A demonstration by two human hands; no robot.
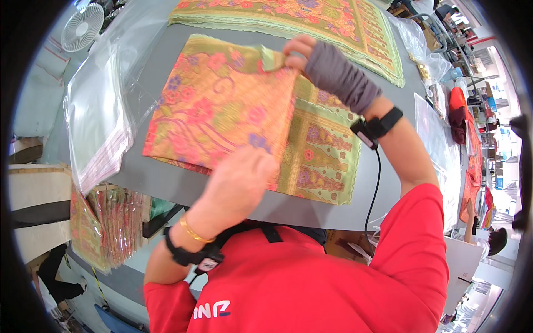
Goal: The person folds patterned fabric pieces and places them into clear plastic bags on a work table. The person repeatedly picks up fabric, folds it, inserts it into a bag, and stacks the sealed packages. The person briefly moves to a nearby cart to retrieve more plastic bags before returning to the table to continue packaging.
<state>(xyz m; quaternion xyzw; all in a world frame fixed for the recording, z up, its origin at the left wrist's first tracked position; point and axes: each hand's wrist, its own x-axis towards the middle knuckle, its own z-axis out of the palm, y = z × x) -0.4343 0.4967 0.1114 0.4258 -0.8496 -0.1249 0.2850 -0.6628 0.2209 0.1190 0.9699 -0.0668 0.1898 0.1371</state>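
A folded patterned cloth (pixel 222 105), orange with pink and purple flowers and a green border, lies on the grey table. At its far right corner, my right hand (pixel 300 54), in a grey fingerless sleeve, is closed on the green edge, which is lifted and turned over. My left hand (pixel 241 175) is over the cloth's near right part, slightly blurred. Its fingers are bunched together and their tips are hidden, so what they hold, if anything, does not show. A green panel with purple motifs (pixel 322 150) shows from under the cloth on the right.
A stack of similar cloths (pixel 355 28) lies at the table's far side. Clear plastic sleeves (pixel 100 116) lie at the left edge, with more plastic (pixel 436 133) to the right. Below the left edge stand several packed cloths (pixel 119 222). A black cable (pixel 378 188) hangs from my right wrist.
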